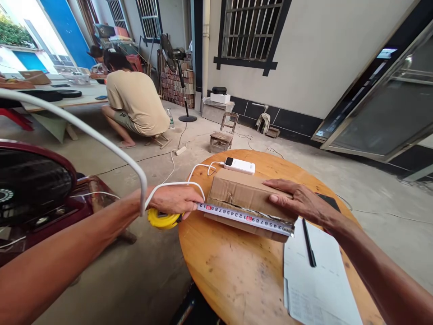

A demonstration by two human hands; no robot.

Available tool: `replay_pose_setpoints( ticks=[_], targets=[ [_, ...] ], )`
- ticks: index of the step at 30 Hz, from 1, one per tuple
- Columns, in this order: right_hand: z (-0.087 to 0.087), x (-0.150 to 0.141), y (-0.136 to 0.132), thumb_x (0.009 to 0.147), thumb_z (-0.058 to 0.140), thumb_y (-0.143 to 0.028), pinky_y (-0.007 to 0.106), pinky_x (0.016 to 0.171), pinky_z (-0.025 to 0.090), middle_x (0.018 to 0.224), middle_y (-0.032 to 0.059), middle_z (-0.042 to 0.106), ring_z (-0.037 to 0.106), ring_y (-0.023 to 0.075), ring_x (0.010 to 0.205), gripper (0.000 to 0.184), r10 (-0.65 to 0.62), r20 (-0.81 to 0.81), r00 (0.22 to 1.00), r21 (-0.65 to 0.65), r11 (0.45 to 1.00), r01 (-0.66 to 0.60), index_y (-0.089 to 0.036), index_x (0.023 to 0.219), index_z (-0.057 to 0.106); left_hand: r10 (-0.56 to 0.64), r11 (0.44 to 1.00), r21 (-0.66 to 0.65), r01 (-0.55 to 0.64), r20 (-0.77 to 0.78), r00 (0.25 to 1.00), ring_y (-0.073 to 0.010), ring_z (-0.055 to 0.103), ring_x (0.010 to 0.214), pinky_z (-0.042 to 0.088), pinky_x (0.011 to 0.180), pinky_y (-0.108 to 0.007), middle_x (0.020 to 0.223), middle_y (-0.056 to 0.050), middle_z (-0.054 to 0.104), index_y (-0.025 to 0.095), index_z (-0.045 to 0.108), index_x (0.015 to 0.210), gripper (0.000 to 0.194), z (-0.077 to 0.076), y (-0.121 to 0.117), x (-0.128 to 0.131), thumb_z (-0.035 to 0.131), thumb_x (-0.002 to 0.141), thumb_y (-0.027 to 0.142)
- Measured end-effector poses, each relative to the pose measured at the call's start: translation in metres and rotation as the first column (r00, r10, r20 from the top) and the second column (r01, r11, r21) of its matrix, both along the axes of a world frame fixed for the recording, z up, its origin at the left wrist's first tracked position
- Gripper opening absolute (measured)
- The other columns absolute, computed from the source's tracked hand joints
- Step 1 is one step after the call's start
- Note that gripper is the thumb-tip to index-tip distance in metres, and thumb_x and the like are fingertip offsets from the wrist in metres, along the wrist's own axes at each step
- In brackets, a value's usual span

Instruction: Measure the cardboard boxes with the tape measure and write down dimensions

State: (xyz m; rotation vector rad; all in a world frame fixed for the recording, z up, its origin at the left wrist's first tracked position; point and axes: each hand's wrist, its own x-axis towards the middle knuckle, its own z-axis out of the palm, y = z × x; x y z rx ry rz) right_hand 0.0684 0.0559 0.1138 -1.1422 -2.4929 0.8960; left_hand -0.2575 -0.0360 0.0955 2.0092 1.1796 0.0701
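Observation:
A flat cardboard box (237, 192) lies on a round wooden table (230, 266). My left hand (174, 198) is closed round a yellow tape measure case (164, 220) at the box's left end. The white tape blade (245, 218) stretches along the box's near edge to its right corner. My right hand (297, 201) lies flat on the box's right end with fingers stretched out, pressing it down near the tape's hook.
A white power bank (240, 165) with a cable sits behind the box. A clipboard with paper (318, 280) and a black pen (308, 242) lie right. A person in a beige shirt (137, 104) crouches beyond. A small wooden chair (223, 133) and a fan (30, 185) stand nearby.

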Motion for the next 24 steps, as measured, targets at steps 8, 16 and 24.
replay_pose_setpoints(
  ticks=[8,16,24],
  targets=[
    [-0.005,0.003,0.0,0.077,0.061,-0.056,0.048,0.096,0.044,0.134,0.0033,0.05,0.05,0.0326,0.118,0.054,0.006,0.016,1.0,0.052,0.999,-0.007,-0.03,0.124,0.057,-0.027,0.999,0.026,0.028,-0.04,0.999,-0.014,0.051,0.058,0.039,0.062,-0.022,0.057,0.001,0.055,0.019,0.049,0.057,0.024,-0.001,0.006,-0.002,0.039,0.079,0.017],
    [-0.008,0.004,0.0,0.074,0.063,-0.057,0.049,0.099,0.041,0.134,0.0038,0.05,0.048,0.0312,0.121,0.058,0.031,0.059,0.998,0.128,0.991,-0.039,-0.029,0.125,0.056,-0.021,0.999,0.033,0.022,-0.05,0.999,-0.0138,0.05,0.057,0.038,0.06,-0.022,0.057,0.001,0.054,0.019,0.051,0.057,0.025,-0.003,0.004,-0.003,0.041,0.08,0.016],
    [-0.015,0.007,-0.011,0.075,0.061,-0.06,0.05,0.104,0.036,0.138,0.0038,0.047,0.043,0.0295,0.125,0.063,0.003,0.117,0.993,0.212,0.977,-0.028,-0.029,0.129,0.052,0.041,0.993,-0.115,-0.033,0.073,0.996,-0.0133,0.056,0.059,0.04,0.061,-0.019,0.061,0.001,0.063,0.019,0.062,0.065,0.028,0.001,-0.041,-0.001,0.042,0.085,0.018]
  ],
)
